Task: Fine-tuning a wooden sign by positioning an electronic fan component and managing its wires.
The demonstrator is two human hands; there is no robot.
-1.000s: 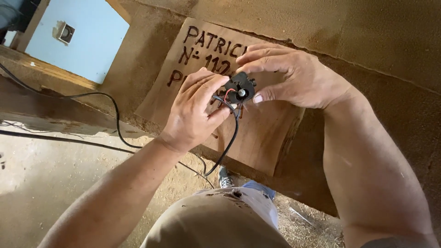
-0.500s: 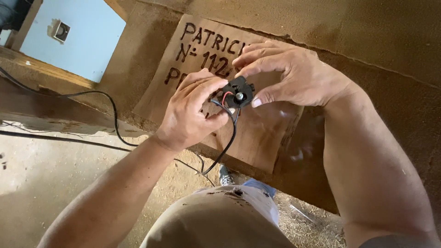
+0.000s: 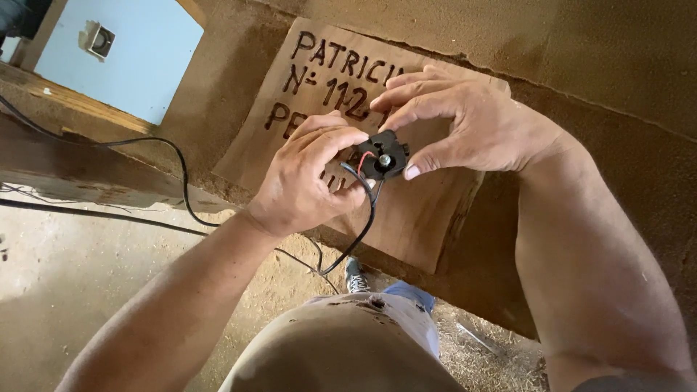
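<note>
Both hands up in front of me, working at chest height against the earth wall (image 3: 595, 65).

My left hand (image 3: 308, 181) and right hand (image 3: 465, 127) share 1 small black electrical fitting (image 3: 383, 156), round-ish, with a bright metal screw at its centre. It sits between the 2 hands, in front of the wooden board (image 3: 414, 218).

Left grip: fingers curled over the fitting's left edge, thumb underneath, clenched on it from that side. Right grip: thumb (image 3: 428, 161) pressed against the fitting's right edge, nail showing; index finger (image 3: 406, 112) reaches over the top. The other right fingers are spread above and touch nothing I can make out. So both hands pinch the same part.

Wires: 1 red wire (image 3: 361, 161) runs into the fitting's left side, just under my left fingertips. A black cable (image 3: 363, 229) leaves the bottom of the fitting and hangs down in a curve toward my lap. Whether the wire ends are fastened under the screw, I cannot tell.

The board leans flat on the wall and carries dark hand-painted lettering, partly hidden by my hands. Upper left, a pale blue panel (image 3: 138, 58) with a small square socket (image 3: 96, 40). A second black cable (image 3: 174, 167) loops across the wooden beam (image 3: 80, 178) below the panel. Sandy floor (image 3: 87, 290) beneath. My tan trousers (image 3: 341, 348) fill the bottom edge, with 1 shoe (image 3: 353, 276) beyond them.
</note>
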